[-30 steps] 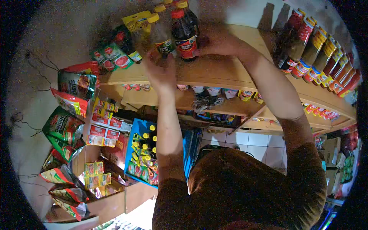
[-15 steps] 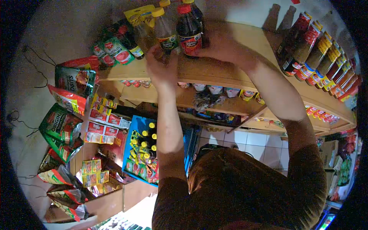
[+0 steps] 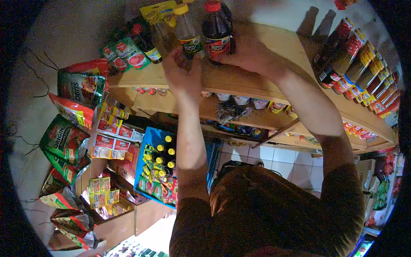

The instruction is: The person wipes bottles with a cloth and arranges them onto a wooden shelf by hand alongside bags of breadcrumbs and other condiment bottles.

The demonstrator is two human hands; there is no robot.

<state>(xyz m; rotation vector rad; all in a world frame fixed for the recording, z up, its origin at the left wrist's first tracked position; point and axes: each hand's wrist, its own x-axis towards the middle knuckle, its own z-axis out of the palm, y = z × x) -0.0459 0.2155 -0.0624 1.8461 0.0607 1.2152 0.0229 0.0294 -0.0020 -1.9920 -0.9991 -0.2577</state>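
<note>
My left hand [image 3: 185,73] is at the lower part of a clear vinegar bottle [image 3: 188,32] with a yellow cap and green label, its fingers curled at the base. My right hand [image 3: 252,55] is against the right side of a dark soy sauce bottle [image 3: 217,32] with a red cap and red label; its fingers are partly hidden behind the bottle. Both bottles stand upright, side by side, near the front edge of the wooden shelf [image 3: 231,78]. Other bottles stand close behind them, partly covered.
Green pouches [image 3: 130,53] and another dark bottle [image 3: 145,43] stand to the left. Several bottles [image 3: 338,60] line the shelf at right. Packs [image 3: 68,139] hang on the left wall. Below is a blue crate [image 3: 147,137] holding yellow-capped bottles and pouches.
The view has tilted slightly. Both front bottles and my hands at them appear a little further right; my hands keep nearly the same pose.
</note>
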